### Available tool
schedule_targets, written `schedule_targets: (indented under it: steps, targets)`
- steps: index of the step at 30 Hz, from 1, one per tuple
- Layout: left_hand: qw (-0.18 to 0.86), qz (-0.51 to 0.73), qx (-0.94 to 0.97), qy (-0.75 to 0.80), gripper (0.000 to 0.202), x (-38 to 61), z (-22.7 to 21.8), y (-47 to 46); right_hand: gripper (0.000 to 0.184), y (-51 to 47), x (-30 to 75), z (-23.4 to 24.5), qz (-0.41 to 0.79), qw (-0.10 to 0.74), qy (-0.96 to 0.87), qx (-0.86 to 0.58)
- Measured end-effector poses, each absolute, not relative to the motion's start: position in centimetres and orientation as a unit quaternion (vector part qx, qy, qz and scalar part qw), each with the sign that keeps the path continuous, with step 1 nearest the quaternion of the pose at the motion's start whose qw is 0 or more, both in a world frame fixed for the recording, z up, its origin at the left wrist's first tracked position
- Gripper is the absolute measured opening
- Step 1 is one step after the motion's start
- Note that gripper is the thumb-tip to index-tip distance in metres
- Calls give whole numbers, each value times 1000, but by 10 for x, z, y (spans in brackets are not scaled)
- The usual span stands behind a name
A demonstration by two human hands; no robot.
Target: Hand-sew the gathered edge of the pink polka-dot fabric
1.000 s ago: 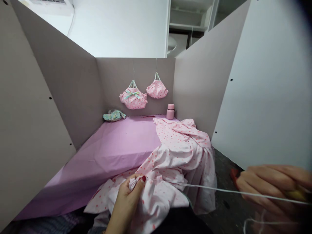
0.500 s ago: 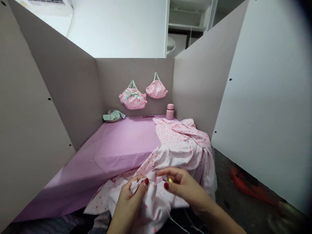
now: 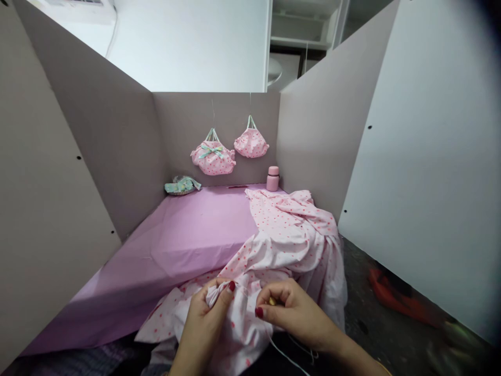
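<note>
The cloth (image 3: pixel 289 245) drapes over the counter's (image 3: pixel 203 219) right part and down its near side. In front of the counter, the left hand (image 3: pixel 209 308) pinches a gathered fold; beside it the right hand's (image 3: pixel 289 310) fingers curl, their grip unclear, thread (image 3: pixel 282 353) trailing below. A bottle (image 3: pixel 273 181) stands at the counter's back.

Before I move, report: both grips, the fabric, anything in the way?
Left grip pinching gathered dotted fabric. Right grip curled close by; what it holds, unclear. Loose thread hanging below the right grip; no other snag seen.
</note>
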State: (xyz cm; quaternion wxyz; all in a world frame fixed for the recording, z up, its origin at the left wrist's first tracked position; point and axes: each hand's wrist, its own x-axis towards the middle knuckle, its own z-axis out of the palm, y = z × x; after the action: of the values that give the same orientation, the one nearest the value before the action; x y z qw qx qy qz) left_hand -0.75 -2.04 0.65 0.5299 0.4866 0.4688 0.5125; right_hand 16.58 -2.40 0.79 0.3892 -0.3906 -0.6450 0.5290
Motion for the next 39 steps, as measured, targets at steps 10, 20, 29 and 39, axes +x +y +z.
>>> schedule_targets:
  steps: [10,20,29,39]
  targets:
    - [531,525,486,454,22,-2,8,-21,43,-7,170,-2,577,437,-589,-359]
    - [566,488,456,483,26,2,5,-24,29,-9,181,2,498,438,-649,-373]
    - [537,489,499,474,20,-3,10,-23,21,-16,181,7,336,482,-690,-422]
    - [534,502,503,458,18,-2,8,-24,22,-36,167,23,233,397,-791,-402]
